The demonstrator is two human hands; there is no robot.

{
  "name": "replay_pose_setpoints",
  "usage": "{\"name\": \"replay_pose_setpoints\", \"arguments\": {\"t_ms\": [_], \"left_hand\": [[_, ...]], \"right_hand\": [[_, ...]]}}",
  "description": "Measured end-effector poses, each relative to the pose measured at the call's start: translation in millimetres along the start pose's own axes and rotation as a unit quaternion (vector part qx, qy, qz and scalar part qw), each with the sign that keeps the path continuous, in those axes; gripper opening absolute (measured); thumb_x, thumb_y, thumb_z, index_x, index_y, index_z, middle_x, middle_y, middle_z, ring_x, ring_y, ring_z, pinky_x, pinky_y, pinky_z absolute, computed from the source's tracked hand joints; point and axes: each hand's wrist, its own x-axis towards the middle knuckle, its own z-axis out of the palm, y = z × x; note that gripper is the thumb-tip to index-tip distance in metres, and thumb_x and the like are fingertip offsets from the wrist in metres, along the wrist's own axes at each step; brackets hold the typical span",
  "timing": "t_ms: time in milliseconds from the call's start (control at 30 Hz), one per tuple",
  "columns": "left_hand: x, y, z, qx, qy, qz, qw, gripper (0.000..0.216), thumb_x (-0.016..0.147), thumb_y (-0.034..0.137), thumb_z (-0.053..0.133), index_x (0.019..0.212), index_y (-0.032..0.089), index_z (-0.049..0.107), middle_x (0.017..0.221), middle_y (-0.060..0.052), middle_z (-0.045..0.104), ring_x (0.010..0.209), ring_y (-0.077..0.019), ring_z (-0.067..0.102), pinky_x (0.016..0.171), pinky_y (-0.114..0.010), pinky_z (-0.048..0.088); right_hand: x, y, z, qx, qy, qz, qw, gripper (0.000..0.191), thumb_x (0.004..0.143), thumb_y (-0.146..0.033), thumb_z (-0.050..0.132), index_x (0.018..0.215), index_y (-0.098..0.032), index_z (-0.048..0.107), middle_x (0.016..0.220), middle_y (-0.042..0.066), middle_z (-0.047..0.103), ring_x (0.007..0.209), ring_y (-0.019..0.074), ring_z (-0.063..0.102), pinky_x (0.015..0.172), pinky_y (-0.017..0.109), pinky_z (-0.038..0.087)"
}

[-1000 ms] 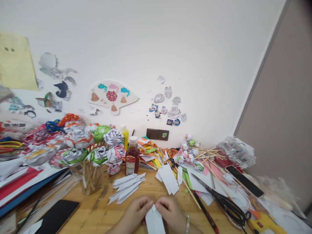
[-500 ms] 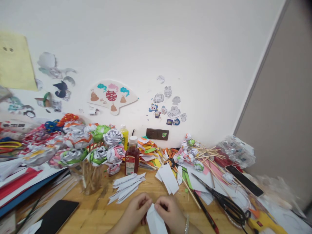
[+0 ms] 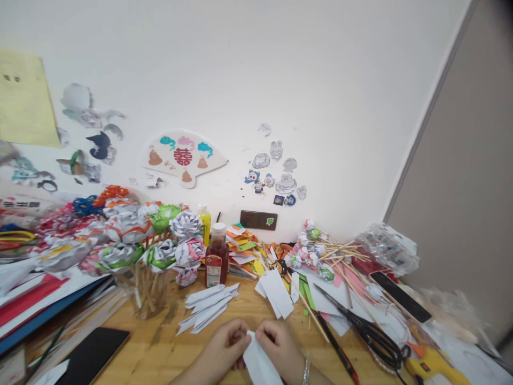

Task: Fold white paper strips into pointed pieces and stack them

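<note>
Low in the middle of the head view, a piece of white paper (image 3: pixel 259 361) is pinched between my two hands. My left hand (image 3: pixel 229 343) grips its upper left edge with thumb and bent fingers. On the other side, my right hand (image 3: pixel 279 346) has its thumb and curled fingers closed on the paper's upper right edge. The paper's lower end runs out of the picture. Just beyond my hands lie a pile of folded white paper strips (image 3: pixel 208 308) and a small stack of white paper sheets (image 3: pixel 276 295).
Paper flowers on sticks stand in a clear container (image 3: pixel 146 299) at left, beside a red sauce bottle (image 3: pixel 217 256). Black scissors (image 3: pixel 371 334), a yellow glue gun (image 3: pixel 430 366) and a phone (image 3: pixel 401 297) lie at right. A dark flat device (image 3: pixel 98 353) is at front left.
The paper has turned slightly between my fingers, its lower end swinging a little to the right. Both hands keep hold of it in nearly the same place.
</note>
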Motion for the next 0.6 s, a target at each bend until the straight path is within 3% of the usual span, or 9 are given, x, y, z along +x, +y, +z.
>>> {"name": "replay_pose_setpoints", "arguments": {"t_ms": [600], "left_hand": [[-4, 15, 2, 0.051, 0.020, 0.005, 0.998, 0.026, 0.068, 0.039, 0.045, 0.059, 0.015, 0.044, 0.042, 0.007, 0.042, 0.038, -0.0077, 0.040, 0.039, -0.018, 0.030]], "right_hand": [[-1, 1, -1, -0.017, -0.022, -0.023, 0.999, 0.019, 0.074, -0.022, 0.044, 0.059, -0.014, 0.053, 0.052, -0.004, 0.042, 0.050, 0.0087, 0.039, 0.047, 0.018, 0.030]]}}
